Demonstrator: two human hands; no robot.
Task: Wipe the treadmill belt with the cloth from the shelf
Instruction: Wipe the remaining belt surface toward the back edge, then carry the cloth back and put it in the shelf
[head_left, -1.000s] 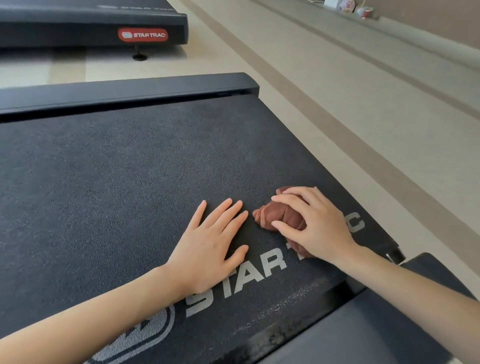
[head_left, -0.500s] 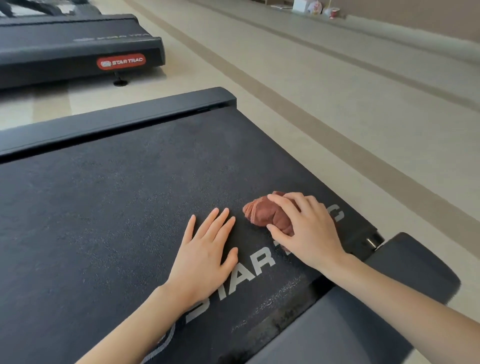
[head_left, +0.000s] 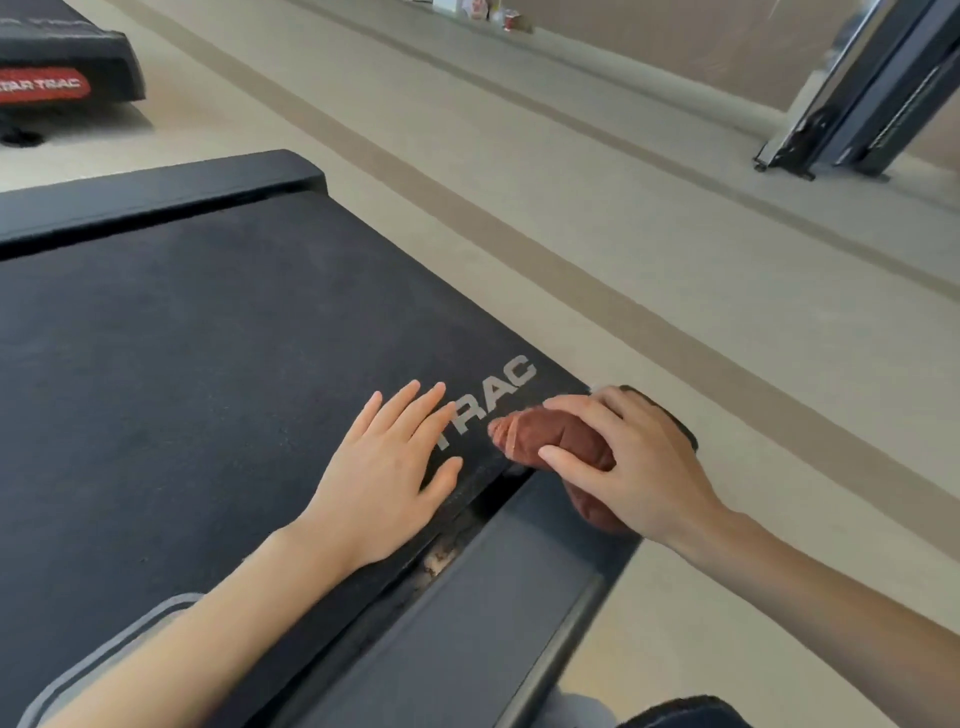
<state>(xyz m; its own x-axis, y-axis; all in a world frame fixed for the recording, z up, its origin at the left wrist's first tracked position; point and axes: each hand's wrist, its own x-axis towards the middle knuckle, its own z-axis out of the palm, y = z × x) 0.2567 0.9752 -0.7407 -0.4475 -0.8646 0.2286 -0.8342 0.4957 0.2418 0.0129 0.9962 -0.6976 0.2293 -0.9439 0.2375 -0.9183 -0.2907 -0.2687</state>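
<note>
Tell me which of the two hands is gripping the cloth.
The right hand: it grips the brown cloth, while the left hand lies flat on the treadmill belt.

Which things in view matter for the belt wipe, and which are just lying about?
Job: belt; cloth; right hand gripping the cloth; left hand flat on the belt.
Lying about: second treadmill; metal frame; small items by the far wall.
</note>
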